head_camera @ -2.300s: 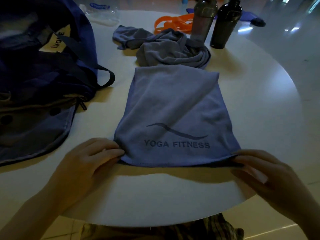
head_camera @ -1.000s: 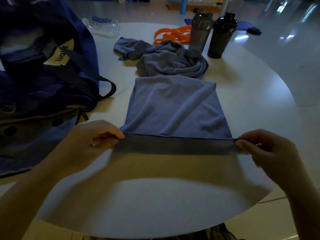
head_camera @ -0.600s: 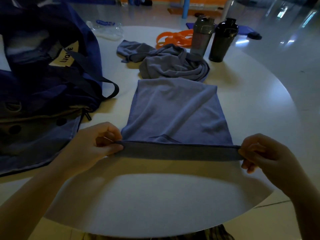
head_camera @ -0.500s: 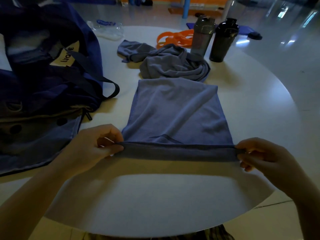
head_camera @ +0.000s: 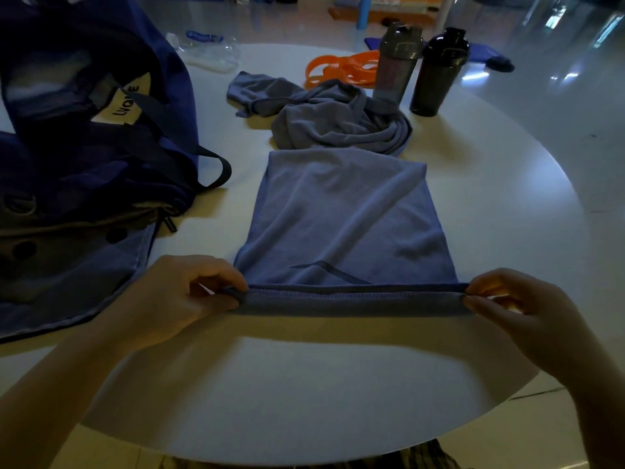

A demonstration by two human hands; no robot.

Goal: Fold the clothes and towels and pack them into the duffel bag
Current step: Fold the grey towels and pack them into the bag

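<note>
A blue-grey towel [head_camera: 345,218] lies flat in the middle of the round white table [head_camera: 304,394]. Its near edge is lifted off the table and stretched taut between my hands. My left hand [head_camera: 182,296] pinches the left near corner and my right hand [head_camera: 517,313] pinches the right near corner. Only a dark line of the towel's print shows above the raised hem. A crumpled grey cloth [head_camera: 334,120] lies just beyond the towel. The dark blue duffel bag [head_camera: 84,157] sits open at the left, one strap loop reaching toward the towel.
Two dark shaker bottles [head_camera: 436,72] stand behind the crumpled cloth, with orange bands [head_camera: 341,71] beside them. A clear plastic pouch [head_camera: 206,52] lies at the far edge. The table's rim curves close on the right and near sides, with shiny floor beyond.
Both hands went from pressing the towel's near corners on the table to pinching and lifting them, rolling the near edge over so the printed lettering is hidden. Lately they hold nearly still.
</note>
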